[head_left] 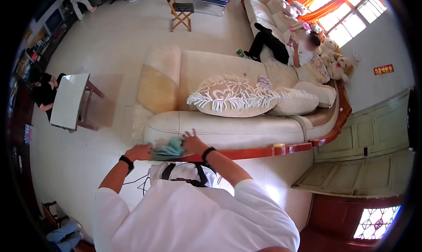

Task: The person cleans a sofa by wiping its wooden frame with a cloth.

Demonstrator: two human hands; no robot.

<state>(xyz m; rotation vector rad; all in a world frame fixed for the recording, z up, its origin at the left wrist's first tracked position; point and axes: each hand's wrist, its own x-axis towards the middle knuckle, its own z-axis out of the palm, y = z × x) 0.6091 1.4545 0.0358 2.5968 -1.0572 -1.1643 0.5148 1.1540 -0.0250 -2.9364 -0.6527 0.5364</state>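
A crumpled pale green cloth lies at the wooden edge of the sofa back, in front of my body. My left hand is closed on the cloth's left side, its fingertips partly hidden. At the cloth's right side, my right hand has its fingers spread, touching or very close to the cloth. A red-brown wooden rail runs along the back of the sofa, just right of my right hand. Both wrists wear black bands.
Fringed cushions lie on the sofa seat. A person reclines at its far end beside plush toys. Another person sits at a white table on the left. Further off stands a folding chair. Cables trail on the floor.
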